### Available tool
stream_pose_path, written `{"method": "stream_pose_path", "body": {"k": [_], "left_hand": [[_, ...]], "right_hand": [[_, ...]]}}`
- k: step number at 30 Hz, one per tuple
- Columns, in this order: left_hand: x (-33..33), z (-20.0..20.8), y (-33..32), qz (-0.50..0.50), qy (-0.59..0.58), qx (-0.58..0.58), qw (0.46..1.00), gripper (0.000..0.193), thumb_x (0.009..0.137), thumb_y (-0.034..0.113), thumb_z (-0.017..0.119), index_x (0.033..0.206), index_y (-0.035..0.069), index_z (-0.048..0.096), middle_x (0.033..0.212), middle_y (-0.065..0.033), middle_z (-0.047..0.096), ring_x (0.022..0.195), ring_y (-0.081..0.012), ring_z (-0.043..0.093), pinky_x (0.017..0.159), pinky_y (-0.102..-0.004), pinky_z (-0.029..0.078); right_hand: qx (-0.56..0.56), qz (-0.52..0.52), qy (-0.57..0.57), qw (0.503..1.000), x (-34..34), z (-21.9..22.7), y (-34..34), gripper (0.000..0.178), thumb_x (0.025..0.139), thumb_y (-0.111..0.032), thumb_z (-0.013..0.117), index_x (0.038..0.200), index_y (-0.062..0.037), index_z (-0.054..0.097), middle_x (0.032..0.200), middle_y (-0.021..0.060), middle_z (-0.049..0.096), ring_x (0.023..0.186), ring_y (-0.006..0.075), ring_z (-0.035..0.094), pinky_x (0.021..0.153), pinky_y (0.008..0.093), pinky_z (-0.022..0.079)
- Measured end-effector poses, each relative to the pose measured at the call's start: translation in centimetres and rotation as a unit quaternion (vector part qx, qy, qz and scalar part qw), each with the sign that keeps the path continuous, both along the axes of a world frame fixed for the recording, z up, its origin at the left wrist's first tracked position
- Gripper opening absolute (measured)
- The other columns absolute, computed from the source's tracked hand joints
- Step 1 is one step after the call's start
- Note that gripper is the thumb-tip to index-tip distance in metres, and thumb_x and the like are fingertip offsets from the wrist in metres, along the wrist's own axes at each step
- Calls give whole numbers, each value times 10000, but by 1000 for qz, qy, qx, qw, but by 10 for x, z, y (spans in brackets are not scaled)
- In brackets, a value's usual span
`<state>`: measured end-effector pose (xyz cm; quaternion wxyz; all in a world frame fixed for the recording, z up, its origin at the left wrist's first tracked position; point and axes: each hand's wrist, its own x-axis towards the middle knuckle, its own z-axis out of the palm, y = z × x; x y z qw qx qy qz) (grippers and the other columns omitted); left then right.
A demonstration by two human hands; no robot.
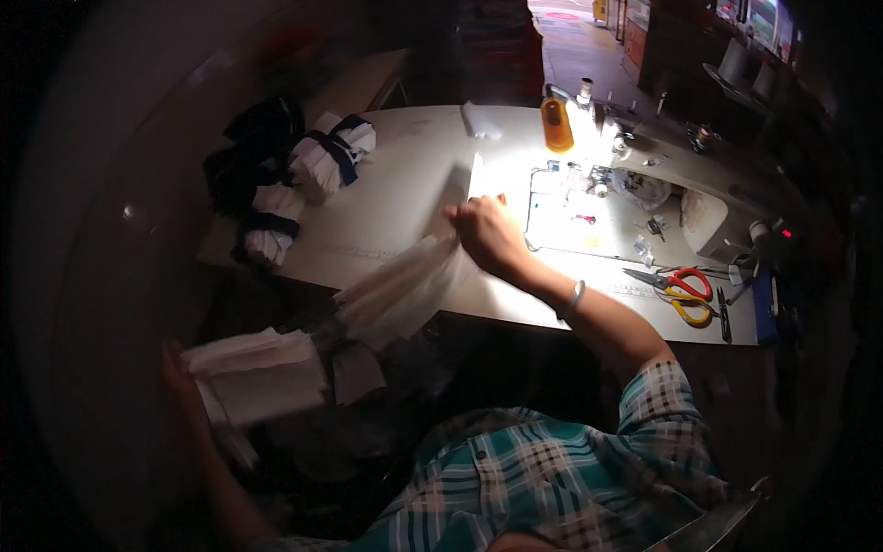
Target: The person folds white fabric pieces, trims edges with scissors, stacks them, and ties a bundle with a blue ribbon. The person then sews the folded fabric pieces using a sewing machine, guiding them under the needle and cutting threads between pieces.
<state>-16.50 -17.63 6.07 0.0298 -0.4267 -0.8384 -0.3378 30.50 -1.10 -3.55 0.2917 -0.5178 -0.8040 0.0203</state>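
Note:
My right hand (487, 235) is raised over the sewing table, its fingers closed on the gathered end of several white cloth pieces (395, 290). These hang in a fan across the table's front edge toward the lower left. In the dimmer area off the table, my left hand (177, 368) grips the outer edge of a stack of white cloth pieces (262, 373); its fingers are partly hidden and dark. Between the two groups, one white piece (359, 373) dangles below the edge. Whether the groups are joined, I cannot tell.
A lit sewing machine (708, 216) stands at the right of the table (405, 138). Scissors with red and yellow handles (685, 294) and dark tweezers (724, 316) lie near the front right edge. White bundles tied with dark strips (331, 156) sit at the left.

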Motion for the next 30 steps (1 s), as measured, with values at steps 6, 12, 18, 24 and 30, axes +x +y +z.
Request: {"method": "stream_pose_path", "body": {"k": [6, 12, 18, 24, 30], "left_hand": [[-24, -35, 196, -252, -84, -22, 964, 461, 1032, 457, 378, 1187, 83, 598, 1102, -129, 618, 1037, -245, 585, 930, -385, 455], [232, -77, 301, -547, 57, -66, 833, 345, 968, 179, 472, 1295, 104, 553, 1153, -162, 648, 1065, -288, 617, 912, -394, 485], [406, -91, 257, -676, 263, -88, 683, 429, 879, 11, 523, 1283, 142, 587, 1060, -153, 650, 934, -305, 646, 821, -379, 508], [306, -115, 321, -577, -12, -41, 816, 324, 917, 312, 590, 857, 15, 704, 831, -144, 648, 775, -283, 638, 722, -406, 490], [138, -73, 276, -490, 441, 426, 620, 259, 980, 252, 566, 1106, 28, 603, 1005, -122, 596, 902, -266, 587, 798, -422, 493]], "right_hand": [[235, 268, 154, 921, -34, 21, -169, 194, 889, -265, 667, 945, -85, 624, 925, 116, 572, 866, 249, 561, 853, 447, 495], [152, 432, 113, 882, -56, 45, -259, 228, 840, -299, 611, 954, -103, 600, 907, 81, 560, 840, 215, 537, 698, 331, 443], [194, 344, 51, 917, -48, 60, -285, 201, 858, -299, 627, 876, -103, 587, 837, 72, 545, 765, 201, 527, 659, 327, 433], [146, 167, 163, 961, 51, 60, -285, 221, 876, -299, 643, 797, -103, 575, 768, 64, 530, 691, 187, 517, 621, 323, 423], [49, -139, 523, 839, 173, -4, -165, 254, 1001, -216, 566, 818, -40, 545, 722, -18, 428, 660, 72, 409, 617, 237, 392]]}}
